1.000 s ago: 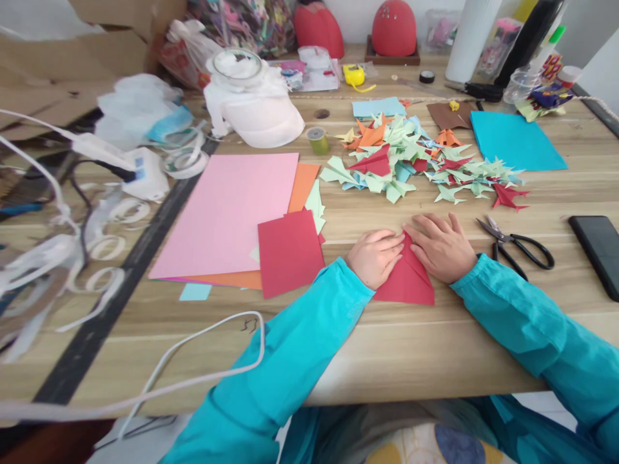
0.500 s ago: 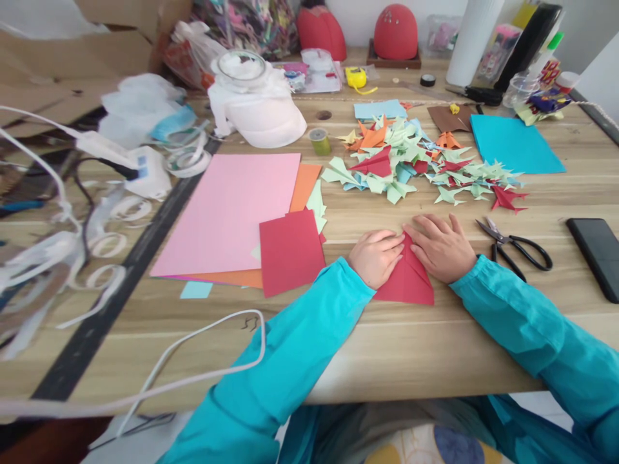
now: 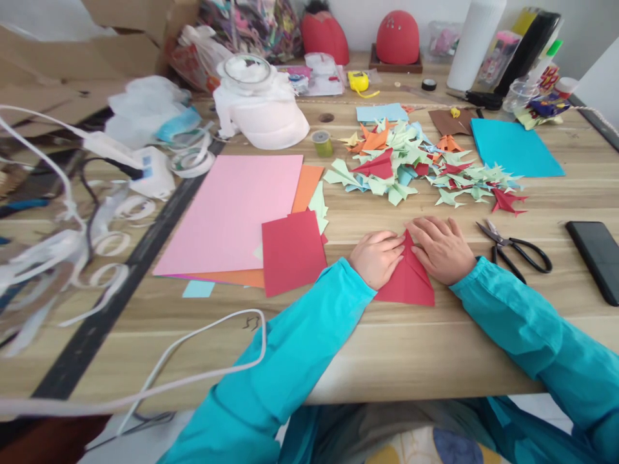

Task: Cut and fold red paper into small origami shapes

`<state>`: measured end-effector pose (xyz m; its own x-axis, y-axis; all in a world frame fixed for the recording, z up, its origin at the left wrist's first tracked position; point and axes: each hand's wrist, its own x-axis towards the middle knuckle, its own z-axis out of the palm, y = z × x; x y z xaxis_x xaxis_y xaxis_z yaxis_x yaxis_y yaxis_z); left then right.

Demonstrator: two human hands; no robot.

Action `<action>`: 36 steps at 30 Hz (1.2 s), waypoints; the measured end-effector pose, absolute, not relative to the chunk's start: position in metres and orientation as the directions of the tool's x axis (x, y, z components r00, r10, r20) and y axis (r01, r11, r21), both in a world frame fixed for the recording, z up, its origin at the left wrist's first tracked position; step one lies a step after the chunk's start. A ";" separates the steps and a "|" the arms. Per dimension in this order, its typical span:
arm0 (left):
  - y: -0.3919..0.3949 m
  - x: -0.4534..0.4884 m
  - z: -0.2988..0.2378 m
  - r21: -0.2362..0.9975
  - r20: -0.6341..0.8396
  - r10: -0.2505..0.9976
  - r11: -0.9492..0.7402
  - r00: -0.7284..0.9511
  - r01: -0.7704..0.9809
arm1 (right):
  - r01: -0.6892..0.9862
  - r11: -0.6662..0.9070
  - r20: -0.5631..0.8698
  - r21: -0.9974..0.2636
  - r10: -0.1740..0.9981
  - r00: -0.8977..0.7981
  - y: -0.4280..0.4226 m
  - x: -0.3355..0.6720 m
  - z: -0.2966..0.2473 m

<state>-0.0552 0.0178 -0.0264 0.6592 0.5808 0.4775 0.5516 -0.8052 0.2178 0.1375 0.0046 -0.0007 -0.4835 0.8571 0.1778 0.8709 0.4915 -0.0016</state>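
At the near edge of the wooden table [image 3: 425,357], we see a folded red sheet [image 3: 407,289] lying flat, its narrow tip pointing away from the person and its broad edge toward the person. The left hand [image 3: 376,259] rests on the sheet's left side, fingers together and slightly bent; we cannot tell whether it pinches the paper. The right hand [image 3: 442,249] lies across the right side, palm down and unclenched, its fingers spread beyond the tip and its thumb beside the central crease. To the right of this hand we note black-handled cutters [image 3: 503,240] and, farther right, a dark phone [image 3: 596,261]. Left of the hands, red paper [image 3: 294,255] overlaps a large pink sheet [image 3: 236,212]. Beyond the hands we find a heap of folded paper pieces [image 3: 397,191], mostly pale green, with a bright blue sheet [image 3: 516,149] behind its right end.
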 end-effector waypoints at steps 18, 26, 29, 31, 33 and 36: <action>0.017 -0.055 -0.025 0.249 0.460 0.595 -0.799 0.659 0.547 | 0.853 0.522 0.179 0.005 0.839 -0.514 0.007 0.140 -0.001; 0.017 -0.055 -0.025 0.259 0.447 0.598 -0.799 0.666 0.543 | 0.844 0.535 0.183 0.027 0.828 -0.530 0.007 0.139 0.000; 0.018 -0.055 -0.026 0.258 0.450 0.597 -0.799 0.664 0.544 | 0.849 0.529 0.199 0.005 0.831 -0.519 0.008 0.139 -0.001; 0.018 -0.055 -0.026 0.250 0.452 0.596 -0.799 0.664 0.547 | 0.852 0.524 0.199 0.001 0.835 -0.514 0.008 0.139 -0.001; 0.017 -0.055 -0.025 0.240 0.452 0.594 -0.800 0.666 0.550 | 0.850 0.527 0.189 0.010 0.834 -0.519 0.008 0.140 0.000; 0.017 -0.055 -0.024 0.231 0.447 0.596 -0.798 0.667 0.557 | 0.842 0.538 0.177 0.031 0.826 -0.535 0.007 0.140 0.000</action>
